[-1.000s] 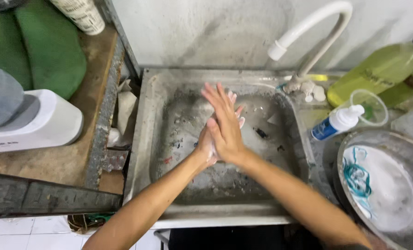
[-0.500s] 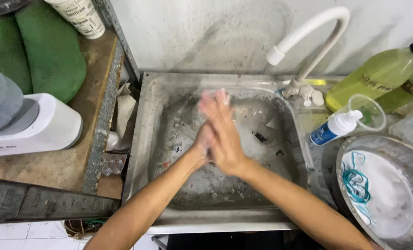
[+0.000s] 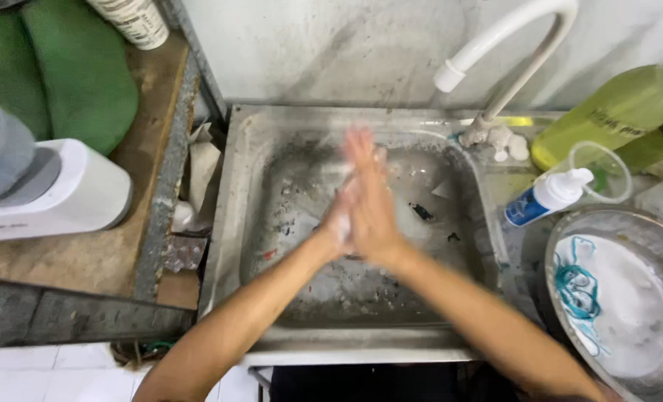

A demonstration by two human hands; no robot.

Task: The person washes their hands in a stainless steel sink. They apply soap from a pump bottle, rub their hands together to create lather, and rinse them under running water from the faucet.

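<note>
left hand (image 3: 337,217) + right hand (image 3: 372,205) pressed together | mid-sink (image 3: 231,223), walls apart

**Worn metal, glossy plastic, rough wood**

The sink (image 3: 235,223) is dull, scuffed sheet metal, its basin floor stained and gritty with dark specks. Above it the curved faucet (image 3: 510,30) looks like smooth white plastic, faintly glossy. Right of the sink, a translucent yellow-green plastic bottle (image 3: 614,112) shines, a clear plastic cup (image 3: 599,171) sits beside it, and a matt white pump bottle (image 3: 547,197) lies nearer the rim. The round metal basin (image 3: 569,231) holds pale foam (and a teal scrap, material unclear). Left of the sink, the wooden shelf (image 3: 71,260) is rough and stained, bearing a smooth white plastic appliance (image 3: 71,193).
</note>
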